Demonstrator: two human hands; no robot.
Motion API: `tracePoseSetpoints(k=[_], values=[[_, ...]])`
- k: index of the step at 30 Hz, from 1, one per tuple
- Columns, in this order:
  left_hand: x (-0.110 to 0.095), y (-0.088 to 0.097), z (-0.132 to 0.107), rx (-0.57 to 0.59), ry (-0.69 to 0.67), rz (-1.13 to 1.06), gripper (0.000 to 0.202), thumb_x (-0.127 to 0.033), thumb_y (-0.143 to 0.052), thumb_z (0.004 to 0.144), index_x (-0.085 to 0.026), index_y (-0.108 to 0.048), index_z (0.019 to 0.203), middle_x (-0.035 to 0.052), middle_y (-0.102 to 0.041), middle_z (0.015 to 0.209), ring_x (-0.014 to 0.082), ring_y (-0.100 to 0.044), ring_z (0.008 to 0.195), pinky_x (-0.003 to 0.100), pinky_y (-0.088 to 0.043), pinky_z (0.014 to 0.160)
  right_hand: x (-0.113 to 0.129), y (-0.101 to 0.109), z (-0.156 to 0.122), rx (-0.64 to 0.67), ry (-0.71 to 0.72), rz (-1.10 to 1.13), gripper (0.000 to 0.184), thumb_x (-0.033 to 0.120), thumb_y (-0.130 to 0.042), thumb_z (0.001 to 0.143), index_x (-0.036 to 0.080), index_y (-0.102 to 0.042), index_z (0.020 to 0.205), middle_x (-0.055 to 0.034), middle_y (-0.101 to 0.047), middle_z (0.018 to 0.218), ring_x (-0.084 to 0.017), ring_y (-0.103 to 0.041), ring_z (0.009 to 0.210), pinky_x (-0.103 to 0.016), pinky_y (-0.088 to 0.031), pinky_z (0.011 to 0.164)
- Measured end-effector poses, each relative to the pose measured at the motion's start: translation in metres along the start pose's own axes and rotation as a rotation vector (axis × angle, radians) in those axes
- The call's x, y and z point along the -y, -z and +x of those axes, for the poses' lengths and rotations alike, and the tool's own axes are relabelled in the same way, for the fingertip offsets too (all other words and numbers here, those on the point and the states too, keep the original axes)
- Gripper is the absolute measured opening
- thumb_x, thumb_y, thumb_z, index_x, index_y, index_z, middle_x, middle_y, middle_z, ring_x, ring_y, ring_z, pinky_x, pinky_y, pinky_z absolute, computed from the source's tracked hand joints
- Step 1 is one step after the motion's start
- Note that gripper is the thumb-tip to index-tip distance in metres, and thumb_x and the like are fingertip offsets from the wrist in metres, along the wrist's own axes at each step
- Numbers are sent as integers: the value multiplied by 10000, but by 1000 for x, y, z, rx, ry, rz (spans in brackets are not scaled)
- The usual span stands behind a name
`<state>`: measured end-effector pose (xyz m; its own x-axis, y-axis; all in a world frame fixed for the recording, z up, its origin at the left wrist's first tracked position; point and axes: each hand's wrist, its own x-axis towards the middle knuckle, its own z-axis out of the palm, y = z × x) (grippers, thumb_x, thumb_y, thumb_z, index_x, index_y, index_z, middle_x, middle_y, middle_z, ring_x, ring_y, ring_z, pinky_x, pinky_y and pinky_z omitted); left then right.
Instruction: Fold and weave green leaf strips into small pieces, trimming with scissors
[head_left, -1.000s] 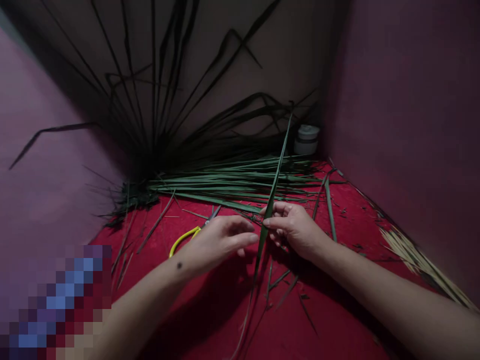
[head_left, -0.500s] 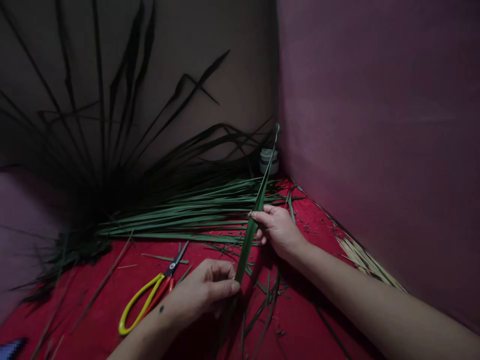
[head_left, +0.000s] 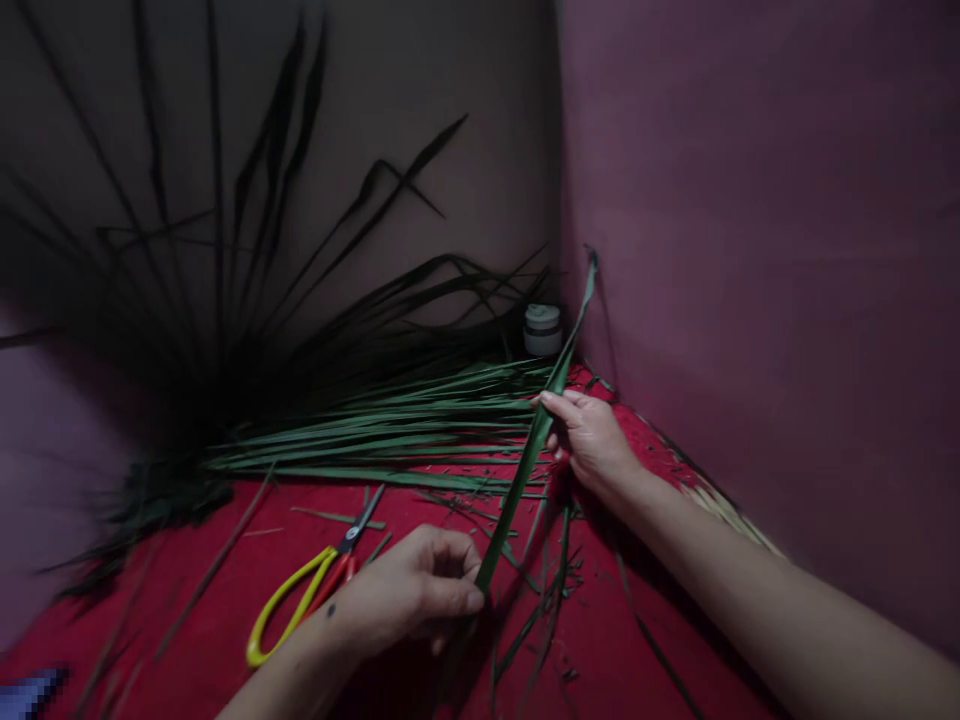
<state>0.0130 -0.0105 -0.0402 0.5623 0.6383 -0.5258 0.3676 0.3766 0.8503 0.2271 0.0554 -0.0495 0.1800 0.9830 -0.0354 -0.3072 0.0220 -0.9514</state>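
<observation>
Red floor: both hands' grips point(head_left: 409, 598) point(head_left: 589, 440) pinch leaf point(head_left: 525, 470).

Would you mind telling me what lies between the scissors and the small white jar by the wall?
In the head view, a pile of long green leaves lies on the red cloth between the scissors and jar.

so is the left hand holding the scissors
No, the left hand pinches the long green leaf; the scissors lie beside it on the red cloth.

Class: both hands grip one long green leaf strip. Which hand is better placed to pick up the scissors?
Left hand, probably: the yellow-handled scissors lie just beside it; the right hand is farther off.
</observation>
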Motion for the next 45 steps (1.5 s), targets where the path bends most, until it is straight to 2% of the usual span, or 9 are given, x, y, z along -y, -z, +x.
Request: tracePoseSetpoints(k=[5, 9, 13, 18, 20, 26, 31, 40, 45], values=[[-3, -7, 2, -129, -69, -54, 189, -270, -664, 635, -144, -524, 645, -54, -487, 434, 50, -403, 332, 166, -237, 342, -14, -14, -23, 266, -118, -11, 220, 322, -668, 656, 166, -531, 730, 36, -561, 559, -68, -499, 395, -159, -377, 327], [2, -7, 6, -200, -156, -94, 193, -297, -636, 664, -133, -535, 659, -52, -462, 410, 47, -375, 330, 174, -204, 351, -24, -30, -50, 473, -264, -147, 147, 287, -617, 683, 166, -542, 715, 42, -537, 473, -74, -470, 354, -160, -333, 306], [5, -4, 7, -224, -202, -40, 265, -381, -552, 759, -121, -553, 704, -41, -465, 427, 48, -345, 335, 183, -201, 348, -26, -36, -57, 492, -283, -166, 99, 244, -590, 677, 158, -555, 708, 43, -542, 479, -65, -453, 344, -160, -338, 303], [-3, 1, 11, -445, -303, -117, 272, -396, -598, 748, -149, -540, 846, -55, -490, 552, 42, -376, 395, 162, -275, 363, -27, -37, -60, 580, -338, -134, 126, 209, -601, 639, 135, -596, 740, 15, -589, 555, -73, -489, 369, -169, -368, 301], [-7, 2, 13, -442, -349, -172, 267, -344, -643, 719, -154, -552, 884, -50, -515, 588, 31, -370, 395, 156, -266, 363, -29, -39, -64, 629, -367, -160, 102, 187, -593, 628, 134, -595, 715, 26, -559, 493, -82, -486, 353, -173, -373, 295], [-9, 10, 20, -388, -344, -345, 205, -280, -635, 726, -135, -516, 641, -65, -410, 412, 28, -307, 343, 155, -198, 335, -34, -41, -70, 713, -450, -159, 94, 178, -586, 637, 143, -576, 724, 31, -544, 473, -89, -495, 355, -183, -407, 313], [-4, 14, 22, -438, -364, -379, 171, -298, -623, 735, -146, -553, 702, -63, -433, 393, 41, -308, 311, 154, -198, 295, -36, -38, -67, 817, -475, -102, 138, 167, -594, 640, 135, -578, 773, 23, -559, 492, -96, -521, 384, -181, -420, 330], [-5, 14, 23, -541, -352, -256, 171, -296, -648, 708, -146, -567, 705, -52, -474, 397, 47, -337, 307, 154, -236, 292, -33, -43, -68, 608, -374, -128, 99, 250, -549, 723, 161, -509, 741, 37, -542, 431, -90, -488, 329, -175, -382, 327], [-4, 12, 24, -503, -321, -260, 174, -276, -653, 694, -152, -536, 657, -58, -453, 405, 49, -349, 321, 156, -230, 301, -30, -44, -64, 480, -304, -152, 72, 220, -546, 725, 169, -498, 708, 55, -531, 451, -66, -471, 335, -159, -375, 336]])
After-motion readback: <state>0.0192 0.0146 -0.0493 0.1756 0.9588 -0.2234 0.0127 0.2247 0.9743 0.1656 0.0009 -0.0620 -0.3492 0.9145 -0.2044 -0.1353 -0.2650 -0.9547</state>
